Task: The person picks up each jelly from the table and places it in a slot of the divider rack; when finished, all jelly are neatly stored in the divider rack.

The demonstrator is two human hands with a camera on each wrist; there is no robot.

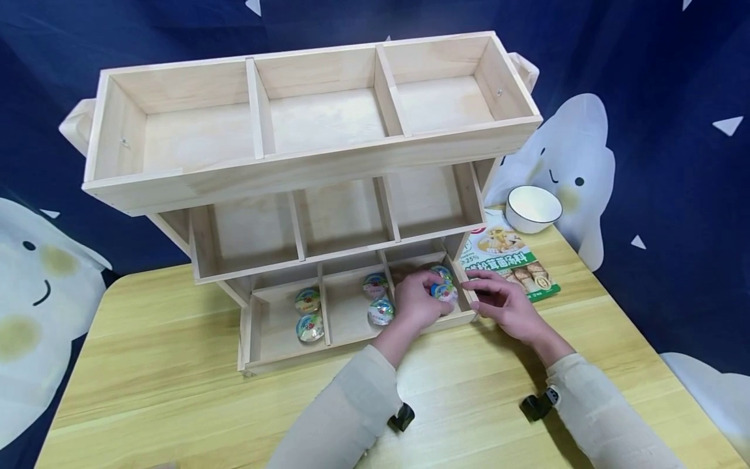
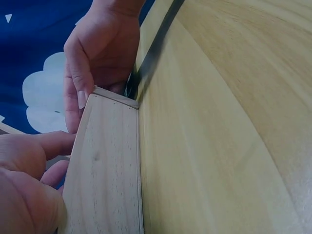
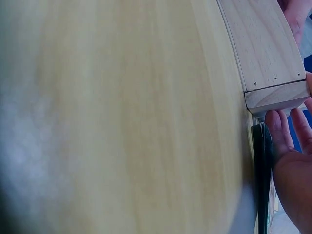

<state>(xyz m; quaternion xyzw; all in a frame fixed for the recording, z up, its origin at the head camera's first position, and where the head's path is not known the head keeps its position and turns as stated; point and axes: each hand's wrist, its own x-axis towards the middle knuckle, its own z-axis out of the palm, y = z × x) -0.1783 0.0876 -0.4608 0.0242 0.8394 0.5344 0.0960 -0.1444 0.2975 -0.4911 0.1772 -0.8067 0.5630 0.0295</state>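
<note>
A three-tier wooden rack [image 1: 310, 179] stands on the table, each tier split into three compartments. My left hand [image 1: 417, 299] reaches into the bottom right compartment, its thumb and fingers about a small sealed jelly cup [image 1: 445, 294] with a printed lid. Just behind lies another jelly cup [image 1: 441, 272]. The middle compartment holds two more cups, one a jelly cup [image 1: 381, 311] at the front; the left compartment has two, including a front jelly cup [image 1: 309, 327]. My right hand [image 1: 508, 306] touches the rack's lower right end with extended fingers, also seen in the right wrist view.
Right of the rack lies a printed food packet [image 1: 515, 260] with a green edge. Behind it is a white bowl [image 1: 532, 208] with a dark rim. A dark blue patterned curtain [image 1: 656, 130] hangs behind the wooden table [image 1: 176, 404].
</note>
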